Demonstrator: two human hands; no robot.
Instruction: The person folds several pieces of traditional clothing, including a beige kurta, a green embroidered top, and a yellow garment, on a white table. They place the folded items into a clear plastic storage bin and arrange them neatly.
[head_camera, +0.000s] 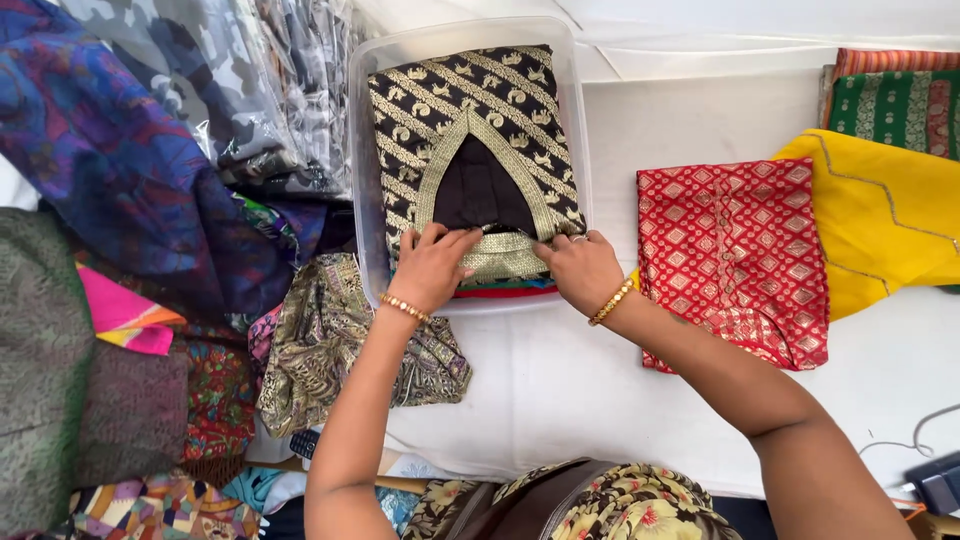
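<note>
A clear plastic box (366, 150) stands on the white-covered table. Inside lies a folded black garment with gold woven patterns (460, 110), on top of other folded cloth with red and green edges showing. My left hand (432, 268) presses on the garment's near left edge, fingers curled over it. At the near right edge rests my right hand (582, 268), fingers tucked against the gold border. Both wrists wear gold bangles.
A folded red and gold garment (735, 255) lies right of the box, overlapping a yellow cloth (885, 220). Green and striped fabrics (895, 100) sit at the far right. Heaps of patterned cloth (140, 170) fill the left side. An olive printed piece (330, 340) lies by the box.
</note>
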